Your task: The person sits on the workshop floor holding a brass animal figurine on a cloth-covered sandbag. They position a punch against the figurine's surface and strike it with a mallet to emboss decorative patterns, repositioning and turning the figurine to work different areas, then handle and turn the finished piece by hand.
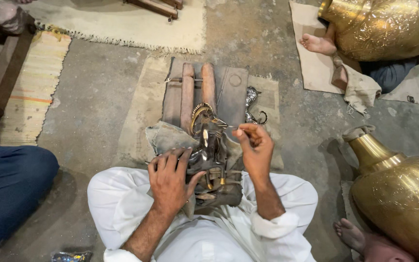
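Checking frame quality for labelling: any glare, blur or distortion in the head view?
Head view: wide-angle bending at the edges; bright glare on the brass vessels at right; the left hand, right hand and dark metal figure are evenly lit and sharp, with soft shadows.

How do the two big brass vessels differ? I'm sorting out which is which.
The brass vessel at upper right shows fine engraved patterning all over; the brass vessel at lower right looks smooth and plain. The upper one is cut off by the frame with no neck visible; the lower one shows its flared neck pointing up-left. Both are golden, shiny and lie beside bare feet.
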